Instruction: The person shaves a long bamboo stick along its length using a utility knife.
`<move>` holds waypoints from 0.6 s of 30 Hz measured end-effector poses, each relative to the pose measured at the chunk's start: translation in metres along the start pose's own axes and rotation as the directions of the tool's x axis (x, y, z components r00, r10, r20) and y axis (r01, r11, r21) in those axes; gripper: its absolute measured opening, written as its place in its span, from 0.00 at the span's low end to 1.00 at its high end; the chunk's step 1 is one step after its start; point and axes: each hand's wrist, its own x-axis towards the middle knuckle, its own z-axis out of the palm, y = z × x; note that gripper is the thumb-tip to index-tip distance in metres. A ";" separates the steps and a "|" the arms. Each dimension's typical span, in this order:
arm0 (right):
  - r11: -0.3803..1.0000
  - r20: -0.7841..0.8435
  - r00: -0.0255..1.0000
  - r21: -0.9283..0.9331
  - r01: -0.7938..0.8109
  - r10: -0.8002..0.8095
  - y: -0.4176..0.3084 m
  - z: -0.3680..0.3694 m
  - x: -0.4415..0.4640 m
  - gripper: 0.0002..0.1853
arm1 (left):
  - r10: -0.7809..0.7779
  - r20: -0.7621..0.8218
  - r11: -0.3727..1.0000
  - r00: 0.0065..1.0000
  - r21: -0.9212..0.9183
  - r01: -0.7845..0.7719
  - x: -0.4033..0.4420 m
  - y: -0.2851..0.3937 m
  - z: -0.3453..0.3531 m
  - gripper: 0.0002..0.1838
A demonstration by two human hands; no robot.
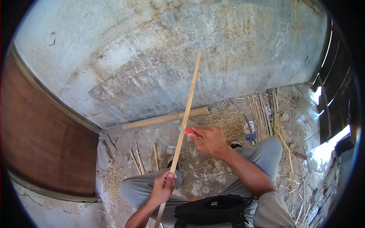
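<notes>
Where the stained wall (243, 45) rose as backdrop, the long wooden strip (192, 85) slanted up across the view, its upper end without visible support and so judged liable to swing or flex under uneven pressure. The grey-trousered leg (135, 189) and the left hand (161, 190) lay lower, exposed if the right hand (212, 140) slipped downward with its red tool (194, 132). The left fingers were wrapped round the strip, thumb on its face; the right fingers pinched the tool against the strip's mid-length, its edge too small to make out.
</notes>
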 end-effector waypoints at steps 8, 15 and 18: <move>1.000 -0.029 0.999 -0.006 -0.024 0.023 0.006 0.002 -0.001 0.16 | -0.017 -0.017 1.000 1.000 0.012 0.018 -0.010 -0.004 0.001 0.13; 0.997 0.026 0.997 -0.037 -0.073 0.074 0.006 0.002 0.002 0.17 | 0.014 -0.025 0.998 1.000 0.062 -0.013 -0.017 -0.010 -0.002 0.14; 0.996 0.009 0.997 -0.033 -0.077 0.077 0.019 0.006 0.006 0.17 | 0.012 -0.017 0.997 1.000 0.071 -0.011 -0.021 -0.015 -0.002 0.14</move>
